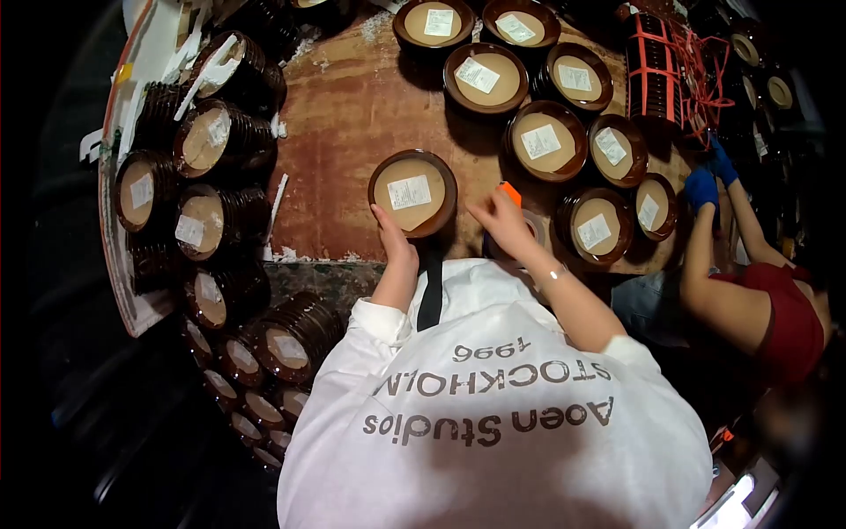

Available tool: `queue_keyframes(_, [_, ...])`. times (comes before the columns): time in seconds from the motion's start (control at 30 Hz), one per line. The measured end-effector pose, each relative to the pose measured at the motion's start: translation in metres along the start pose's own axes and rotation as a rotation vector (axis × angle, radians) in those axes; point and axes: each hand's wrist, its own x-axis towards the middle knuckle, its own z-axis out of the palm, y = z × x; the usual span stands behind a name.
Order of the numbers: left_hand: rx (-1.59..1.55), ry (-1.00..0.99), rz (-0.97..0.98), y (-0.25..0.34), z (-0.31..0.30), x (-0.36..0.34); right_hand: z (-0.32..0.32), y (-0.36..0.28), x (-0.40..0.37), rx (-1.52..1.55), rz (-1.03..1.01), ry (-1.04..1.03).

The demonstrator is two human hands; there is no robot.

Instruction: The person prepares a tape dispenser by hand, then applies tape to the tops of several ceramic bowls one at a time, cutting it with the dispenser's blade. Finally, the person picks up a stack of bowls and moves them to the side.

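A brown bowl (423, 212) with a tan base and a white printed label (409, 192) stands near the table's front edge. My left hand (395, 247) rests against its lower left rim, thumb on the tan base and the other fingers hidden beneath the bowl. To the right of the bowl, my right hand (504, 220) is raised with its fingers bent together beside an orange object (510, 192). Whatever may be between those fingertips is too small to make out. A dark round item, partly covered by the right wrist, lies behind that hand.
Labelled bowls (540, 141) stand in stacks at the back and right. More stacks (211, 220) line the left side and lower left. Red straps bind a bundle (654, 70) at the back right. A co-worker's blue-gloved hands (702, 189) are at the right edge.
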Motion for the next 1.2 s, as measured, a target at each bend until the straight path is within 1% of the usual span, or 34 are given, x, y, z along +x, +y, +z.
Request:
queue_keyframes(0.03, [-0.007,-0.003,0.002,0.003,0.001,-0.004,-0.008,0.012,-0.02,-0.163,-0.016,-0.005])
queue_keyframes(0.1, [0.129,0.076,0.138,0.009,-0.001,-0.019,-0.021,0.02,-0.049,-0.191,0.052,-0.11])
queue_keyframes(0.13, [0.318,0.069,0.391,0.006,-0.009,-0.024,-0.017,0.027,-0.057,-0.194,0.056,-0.104])
queue_keyframes(0.17, [0.506,0.061,0.645,0.003,-0.018,-0.031,-0.008,0.037,-0.062,-0.343,0.027,-0.015])
queue_keyframes(0.2, [0.503,0.054,0.641,0.005,-0.021,-0.047,0.0,0.046,-0.063,-0.49,-0.002,0.075])
queue_keyframes(0.23, [0.531,-0.124,0.7,0.013,-0.02,-0.069,0.008,0.051,-0.062,-0.563,0.029,0.057])
queue_keyframes(0.27, [0.557,-0.301,0.755,0.018,-0.017,-0.084,0.014,0.051,-0.06,-0.565,0.033,0.058])
queue_keyframes(0.33, [0.662,-0.502,0.671,0.012,-0.011,-0.098,0.025,0.049,-0.057,-0.777,-0.038,0.156])
queue_keyframes(0.37, [0.735,-0.609,0.628,0.008,-0.011,-0.099,0.029,0.048,-0.055,-0.791,-0.046,0.198])
queue_keyframes(0.4, [0.661,-0.637,0.481,0.001,-0.008,-0.101,0.032,0.047,-0.055,-0.792,-0.04,0.197])
queue_keyframes(0.47, [0.738,-0.669,0.536,-0.004,-0.008,-0.104,0.037,0.045,-0.052,-0.804,0.033,0.191])
queue_keyframes(0.5, [0.74,-0.669,0.529,-0.006,-0.009,-0.105,0.043,0.047,-0.053,-0.745,0.063,0.266])
queue_keyframes(0.53, [0.753,-0.684,0.505,-0.007,-0.01,-0.105,0.046,0.051,-0.054,-0.742,0.07,0.258])
queue_keyframes(0.6, [0.766,-0.7,0.487,-0.005,-0.013,-0.106,0.047,0.055,-0.045,-0.715,0.155,0.205])
queue_keyframes(0.63, [0.758,-0.69,0.483,-0.003,-0.014,-0.107,0.045,0.053,-0.044,-0.741,0.166,0.144])
queue_keyframes(0.67, [0.749,-0.68,0.479,-0.001,-0.015,-0.108,0.049,0.057,-0.041,-0.742,0.165,0.147])
queue_keyframes(0.73, [0.73,-0.667,0.481,-0.004,-0.02,-0.104,0.058,0.064,-0.035,-0.652,0.247,0.145])
queue_keyframes(0.77, [0.716,-0.651,0.481,-0.005,-0.022,-0.102,0.06,0.068,-0.034,-0.652,0.241,0.148])
queue_keyframes(0.83, [0.713,-0.654,0.483,-0.001,-0.022,-0.101,0.062,0.063,-0.032,-0.445,0.343,0.21])
queue_keyframes(0.87, [0.713,-0.659,0.477,0.0,-0.022,-0.102,0.062,0.061,-0.033,-0.444,0.334,0.209])
queue_keyframes(0.93, [0.717,-0.654,0.482,0.003,-0.023,-0.101,0.06,0.055,-0.034,-0.43,0.318,0.342])
queue_keyframes(0.97, [0.722,-0.655,0.474,0.005,-0.023,-0.101,0.063,0.054,-0.031,-0.427,0.352,0.389])
queue_keyframes(1.0, [0.721,-0.655,0.483,0.007,-0.023,-0.101,0.061,0.053,-0.03,-0.424,0.344,0.393])
queue_keyframes(1.07, [0.656,-0.669,0.468,0.012,-0.022,-0.102,0.051,0.054,-0.033,-0.292,0.333,0.313])
queue_keyframes(1.1, [0.653,-0.671,0.481,0.017,-0.02,-0.102,0.041,0.052,-0.038,-0.225,0.366,0.271])
queue_keyframes(1.13, [0.622,-0.664,0.473,0.021,-0.02,-0.103,0.033,0.06,-0.042,-0.21,0.333,0.265])
queue_keyframes(1.2, [0.579,-0.649,0.472,0.023,-0.021,-0.101,0.015,0.083,-0.052,0.161,-0.01,0.189])
